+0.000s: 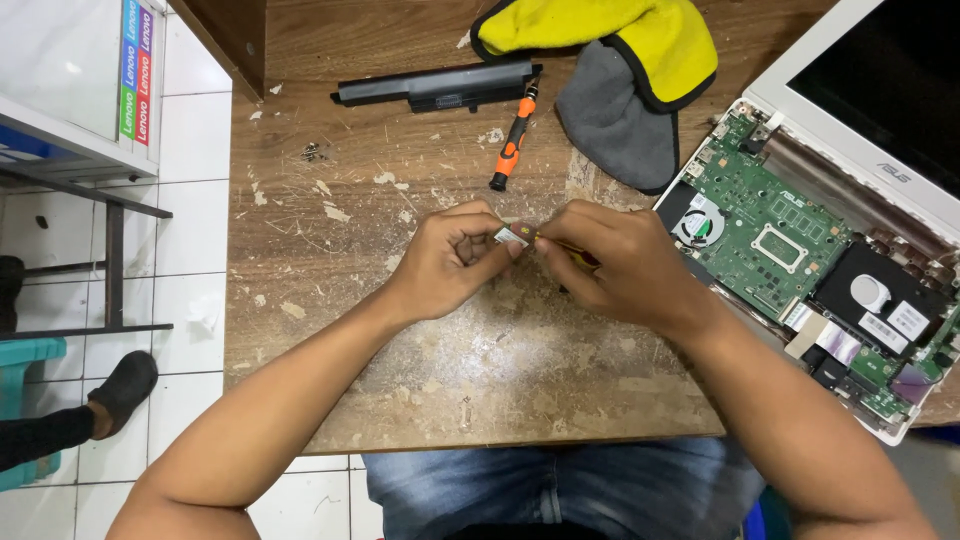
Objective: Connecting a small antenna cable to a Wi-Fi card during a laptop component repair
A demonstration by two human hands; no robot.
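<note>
head view: left hand (450, 262) pinching small silvery part (512, 235), right hand (610, 262) gripping screwdriver (580, 252) from 3 o'clock; best kept steady, low over counter (330, 240).

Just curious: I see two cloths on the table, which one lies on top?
The yellow cloth, black-edged, lies folded over the grey cloth, near the opened laptop.

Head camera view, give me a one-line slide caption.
Left hand and right hand pinch a small part beside an opened laptop.
</note>
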